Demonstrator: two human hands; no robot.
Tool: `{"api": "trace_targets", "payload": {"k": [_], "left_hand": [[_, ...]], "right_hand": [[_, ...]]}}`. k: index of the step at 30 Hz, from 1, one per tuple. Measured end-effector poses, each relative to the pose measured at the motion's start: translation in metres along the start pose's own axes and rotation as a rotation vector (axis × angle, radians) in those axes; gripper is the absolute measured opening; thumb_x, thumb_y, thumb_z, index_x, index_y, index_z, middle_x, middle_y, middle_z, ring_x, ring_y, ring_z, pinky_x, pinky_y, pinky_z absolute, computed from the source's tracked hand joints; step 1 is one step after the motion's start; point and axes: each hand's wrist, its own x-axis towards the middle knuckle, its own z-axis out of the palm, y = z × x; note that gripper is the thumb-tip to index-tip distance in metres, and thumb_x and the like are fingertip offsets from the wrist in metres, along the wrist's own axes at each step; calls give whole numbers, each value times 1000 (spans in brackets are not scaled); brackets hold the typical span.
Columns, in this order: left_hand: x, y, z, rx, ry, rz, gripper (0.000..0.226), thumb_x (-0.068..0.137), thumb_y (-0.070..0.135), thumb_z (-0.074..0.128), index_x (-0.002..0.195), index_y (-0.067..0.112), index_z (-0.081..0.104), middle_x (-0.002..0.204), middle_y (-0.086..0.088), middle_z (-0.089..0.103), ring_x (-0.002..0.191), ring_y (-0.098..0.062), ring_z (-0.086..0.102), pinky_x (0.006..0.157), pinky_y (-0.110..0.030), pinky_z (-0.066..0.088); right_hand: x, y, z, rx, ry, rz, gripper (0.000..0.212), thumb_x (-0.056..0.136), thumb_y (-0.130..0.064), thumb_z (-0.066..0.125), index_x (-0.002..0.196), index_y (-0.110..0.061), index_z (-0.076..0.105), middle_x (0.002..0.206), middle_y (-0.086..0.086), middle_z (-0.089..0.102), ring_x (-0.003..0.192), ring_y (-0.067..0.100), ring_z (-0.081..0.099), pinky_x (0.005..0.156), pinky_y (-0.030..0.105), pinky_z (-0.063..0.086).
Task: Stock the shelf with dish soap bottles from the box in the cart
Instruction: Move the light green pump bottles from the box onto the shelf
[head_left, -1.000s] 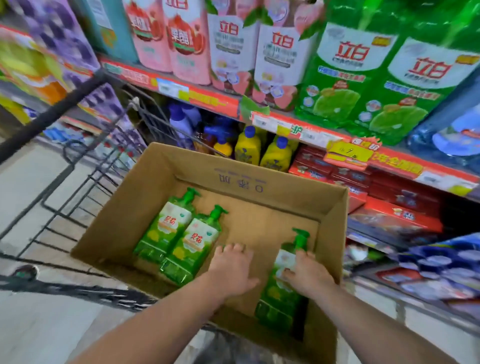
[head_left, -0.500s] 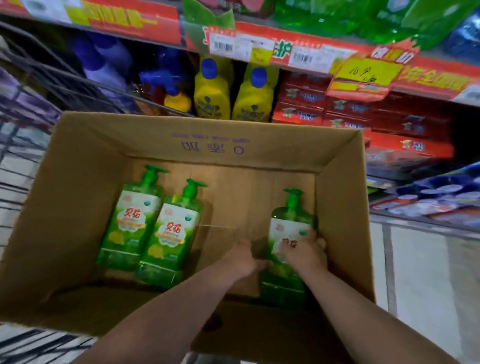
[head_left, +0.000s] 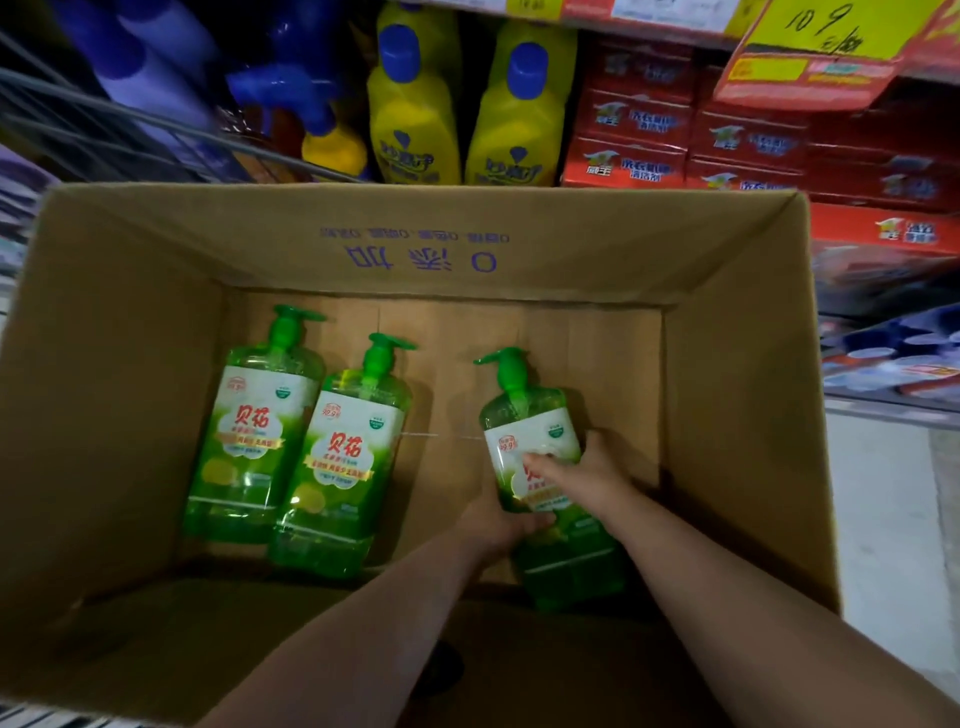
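Now both hands reach down into cardboard box (head_left: 519, 223), onto one green soap bottle (head_left: 532, 423) at right side of box floor, pump toward far wall. Grip: left hand (head_left: 496, 522) at bottle's left edge, fingers curled under it; right hand (head_left: 589, 475) wraps right edge, thumb across label. Cannot tell if bottle is off floor. At left of box floor, outer bottle (head_left: 254, 431) and inner bottle (head_left: 343, 462) lie touching, pumps far. Beyond far wall: cart wire (head_left: 104, 127), yellow bottles (head_left: 415, 119), red cartons (head_left: 639, 135) on shelf
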Motion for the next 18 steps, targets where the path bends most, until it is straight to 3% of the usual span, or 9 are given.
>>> {"api": "trace_targets", "payload": {"k": [3,6,9,11,14,16,18], "left_hand": [[-2,-2,-3,-50,-21,-28,44,84,8,67,124,13,48,117,-4,62,111,-26,59,93,-42,47],[-10,0,-9,-108,-40,-25,44,84,7,66,123,15,49,112,1,62,102,-18,58,78,-34,50],[-22,6,-18,-86,-24,39,51,79,7,72,123,17,49,111,0,66,104,-19,61,93,-38,50],[-39,14,-25,-55,-29,100,42,80,9,71,114,22,50,105,4,66,99,-14,62,87,-30,50],[-69,26,-30,-61,-26,209,38,79,12,72,106,32,55,100,7,69,92,-10,66,75,-24,50],[-93,35,-31,-75,0,266,40,78,12,74,108,31,56,100,4,70,91,-13,68,77,-27,53],[-115,42,-30,-87,12,309,44,77,13,75,113,28,55,105,-1,71,93,-18,69,81,-31,54]], "right_hand": [[-6,-7,-3,61,-51,33,97,28,-60,80,111,-15,59,104,6,70,90,23,69,83,43,58],[-22,-14,-6,126,-69,27,79,49,-45,89,115,-13,57,105,6,71,87,20,70,74,36,58],[-42,-19,-12,231,-64,-2,59,67,-31,85,112,-16,50,102,1,67,82,13,66,62,27,51],[-57,-21,-16,296,-56,-35,46,72,-30,81,108,-20,53,97,-1,67,79,9,63,59,24,46],[-83,-28,-21,372,-70,-86,40,74,-37,78,108,-22,63,102,0,72,89,15,68,72,29,54],[-100,-34,-25,402,-61,-119,52,68,-47,79,111,-20,64,105,1,72,95,18,69,87,38,55],[-117,-45,-30,423,-37,-153,65,61,-51,81,114,-17,62,105,2,73,94,19,70,88,40,55]]}}
